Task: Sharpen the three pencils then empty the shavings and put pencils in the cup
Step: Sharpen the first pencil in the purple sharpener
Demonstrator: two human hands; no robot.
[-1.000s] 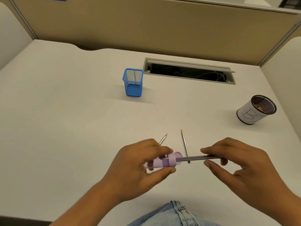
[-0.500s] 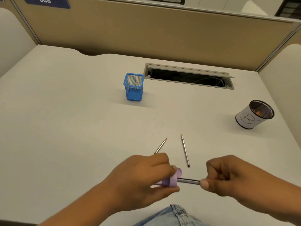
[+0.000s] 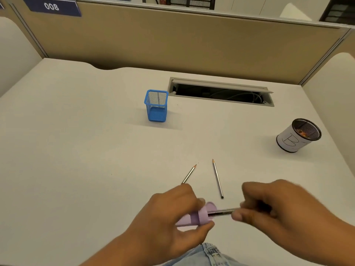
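At the bottom centre of the frame a patch of denim (image 3: 210,254) shows at the near edge of the pale worktop (image 3: 76,150). Just above it, in the lower middle, the left hand (image 3: 169,219) wraps its grip round a lilac sharpener (image 3: 199,216): the fingers curl over the top and the thumb presses from beneath, with the sharpener's open end facing right. A dark pencil (image 3: 222,211) lies nearly level with its point end pushed into that opening. The right hand (image 3: 278,208), in the lower right and blurred, pinches the pencil's other end, its grip closed tight with the thumb under the shaft and the curled fingers above.

Just beyond the hands two more pencils lie flat on the worktop, points away from the person. The left loose pencil (image 3: 189,174) slants up to the right, its rear end hidden behind the left hand. The right loose pencil (image 3: 217,178) leans slightly left and lies apart from both hands.

Further back, at the middle of the frame, a blue mesh cup (image 3: 156,106) stands upright. At the right edge, well apart from it, stands a round black mesh cup with a white wrap (image 3: 290,141) marked with a letter B, with something orange-brown inside. Behind the blue cup a cable slot (image 3: 221,92) opens in the worktop, and a tan partition (image 3: 192,45) closes off the back, carrying a dark sign (image 3: 51,6) at the upper left.
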